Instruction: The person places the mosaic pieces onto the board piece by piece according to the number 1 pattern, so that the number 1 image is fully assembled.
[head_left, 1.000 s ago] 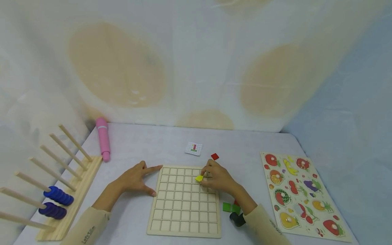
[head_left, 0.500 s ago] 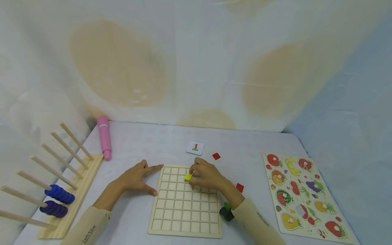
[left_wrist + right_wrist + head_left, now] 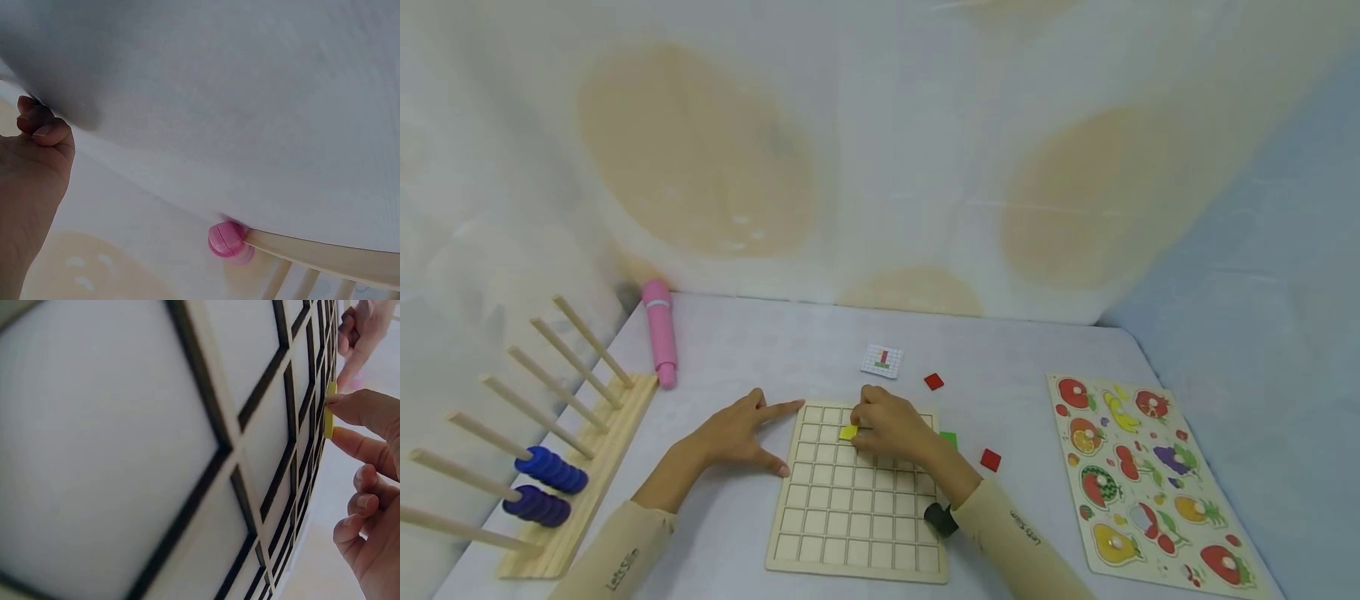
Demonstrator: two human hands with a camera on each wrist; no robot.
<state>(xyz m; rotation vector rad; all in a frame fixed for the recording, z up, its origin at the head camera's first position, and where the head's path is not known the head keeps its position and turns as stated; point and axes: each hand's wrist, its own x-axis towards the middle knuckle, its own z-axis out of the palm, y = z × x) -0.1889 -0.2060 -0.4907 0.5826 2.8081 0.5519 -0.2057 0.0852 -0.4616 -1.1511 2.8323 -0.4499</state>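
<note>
A pale wooden board with a square grid (image 3: 842, 500) lies on the table in the head view. My right hand (image 3: 891, 427) pinches a yellow square tile (image 3: 848, 432) between thumb and index finger, low over the cells in the second row from the far edge. In the right wrist view, the yellow tile (image 3: 329, 425) is at the grid's surface, fingertips on it. My left hand (image 3: 741, 435) has its thumb and index finger spread, their tips at the board's left edge; its other fingers are bent, as the left wrist view shows of the hand (image 3: 44, 134).
Red tiles (image 3: 991, 459) and a green tile (image 3: 950, 438) lie right of the board. A small patterned card (image 3: 882, 360) is behind it. At left stand a wooden peg rack (image 3: 587, 462) with blue and purple rings and a pink rod (image 3: 660, 333); right, a fruit puzzle (image 3: 1150, 500).
My right hand has moved left across the board with the yellow tile, which now lies flatter over a cell. The left hand keeps its place at the board's edge.
</note>
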